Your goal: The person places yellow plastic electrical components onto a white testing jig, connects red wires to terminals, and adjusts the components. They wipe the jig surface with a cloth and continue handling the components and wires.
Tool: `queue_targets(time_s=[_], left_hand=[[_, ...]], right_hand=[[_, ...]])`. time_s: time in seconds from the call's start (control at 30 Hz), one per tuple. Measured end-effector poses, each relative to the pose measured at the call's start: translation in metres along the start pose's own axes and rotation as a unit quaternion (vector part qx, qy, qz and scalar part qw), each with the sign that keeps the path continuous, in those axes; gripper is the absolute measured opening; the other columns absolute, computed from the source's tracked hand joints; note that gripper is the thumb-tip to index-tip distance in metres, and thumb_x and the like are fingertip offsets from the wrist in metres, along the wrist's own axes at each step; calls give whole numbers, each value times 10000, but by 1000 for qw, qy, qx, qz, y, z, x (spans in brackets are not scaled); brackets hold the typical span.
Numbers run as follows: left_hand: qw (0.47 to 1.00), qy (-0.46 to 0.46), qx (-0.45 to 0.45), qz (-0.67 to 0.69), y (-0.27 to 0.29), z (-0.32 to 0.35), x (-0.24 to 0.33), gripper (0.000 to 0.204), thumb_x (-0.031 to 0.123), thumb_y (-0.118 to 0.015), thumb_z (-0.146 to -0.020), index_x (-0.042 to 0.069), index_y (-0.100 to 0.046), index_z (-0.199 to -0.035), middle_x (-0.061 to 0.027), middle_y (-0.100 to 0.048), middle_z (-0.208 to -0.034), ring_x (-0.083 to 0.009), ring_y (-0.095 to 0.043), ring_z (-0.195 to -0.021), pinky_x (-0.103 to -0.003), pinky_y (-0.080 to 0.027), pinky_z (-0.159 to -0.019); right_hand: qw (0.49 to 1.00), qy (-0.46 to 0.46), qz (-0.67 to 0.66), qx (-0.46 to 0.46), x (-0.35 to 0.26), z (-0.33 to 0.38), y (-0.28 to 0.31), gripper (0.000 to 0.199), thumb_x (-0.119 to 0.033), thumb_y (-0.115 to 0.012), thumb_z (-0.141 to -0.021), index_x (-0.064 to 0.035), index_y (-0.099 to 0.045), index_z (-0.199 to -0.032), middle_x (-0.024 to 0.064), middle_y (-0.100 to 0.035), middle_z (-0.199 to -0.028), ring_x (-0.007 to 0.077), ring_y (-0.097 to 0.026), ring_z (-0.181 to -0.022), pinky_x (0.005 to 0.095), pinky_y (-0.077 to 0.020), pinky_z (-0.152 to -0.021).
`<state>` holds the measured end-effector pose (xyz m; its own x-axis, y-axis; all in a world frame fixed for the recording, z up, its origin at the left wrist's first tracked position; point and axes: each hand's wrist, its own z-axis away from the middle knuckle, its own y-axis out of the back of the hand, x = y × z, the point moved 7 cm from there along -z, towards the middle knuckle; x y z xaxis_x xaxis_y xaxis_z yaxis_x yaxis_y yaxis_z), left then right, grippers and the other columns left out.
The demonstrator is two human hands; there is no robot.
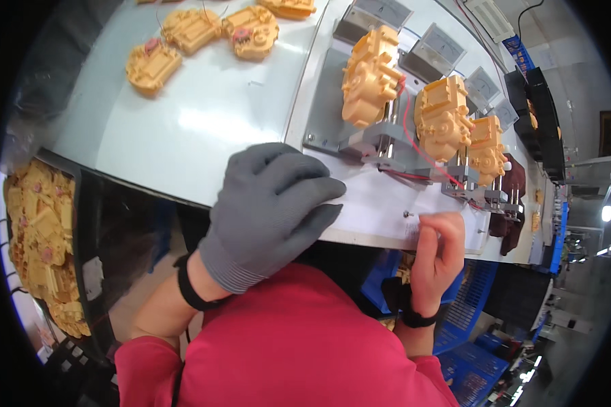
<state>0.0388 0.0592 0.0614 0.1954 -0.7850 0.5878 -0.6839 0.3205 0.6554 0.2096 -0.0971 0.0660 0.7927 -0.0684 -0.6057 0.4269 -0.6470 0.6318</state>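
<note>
My left hand (271, 207), in a grey knit glove, hovers over the front edge of the white table (163, 129). Its fingers are loosely bent, with a small gap between thumb and forefinger and nothing visible in it. My bare right hand (438, 254) is at the front edge of a white board, thumb and forefinger brought close in a pinch; whether anything is between them cannot be made out. Just left of those fingertips a small screw (408, 214) shows on the board. Beyond it, yellow plastic housings (372, 78), (445, 119), (487, 150) stand upright on grey metal fixtures (387, 144).
Analog meters (433, 49) line the back of the fixtures, with red wires (410, 122) running down. More yellow housings (154, 66) lie at the far left. A black crate (91, 237) of yellow parts stands at left; blue baskets (472, 298) are below right. A dark cloth (509, 227) lies beside the last fixture.
</note>
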Motion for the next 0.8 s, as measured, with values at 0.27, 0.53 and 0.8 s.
queue_targets(time_s=[0.27, 0.53, 0.8], left_hand=[[998, 11, -19, -63, -12, -9, 6, 204, 141, -770, -747, 155, -710, -942, -17, -650, -992, -273, -557, -1016, -384, -411, -901], [996, 55, -27, -67, -15, -5, 7, 219, 100, -777, -730, 149, -723, -937, -18, -643, -977, -273, -546, -1039, -374, -410, -914], [996, 31, -48, -69, -13, -4, 6, 258, 68, -792, -698, 138, -717, -935, -21, -642, -966, -289, -554, -1020, -381, -438, -880]], right_hand=[[964, 147, -198, -94, -49, -12, -31, 191, -31, -752, -763, -69, -695, -941, 3, -567, -668, 183, -519, -568, 308, -409, -538], [963, 134, -215, -90, -36, -14, -37, 243, -97, -807, -745, -80, -704, -965, -2, -566, -667, 171, -496, -543, 291, -400, -500], [965, 127, -205, -99, -36, -14, -37, 246, -107, -802, -747, -77, -665, -948, -7, -532, -688, 165, -543, -599, 286, -455, -529]])
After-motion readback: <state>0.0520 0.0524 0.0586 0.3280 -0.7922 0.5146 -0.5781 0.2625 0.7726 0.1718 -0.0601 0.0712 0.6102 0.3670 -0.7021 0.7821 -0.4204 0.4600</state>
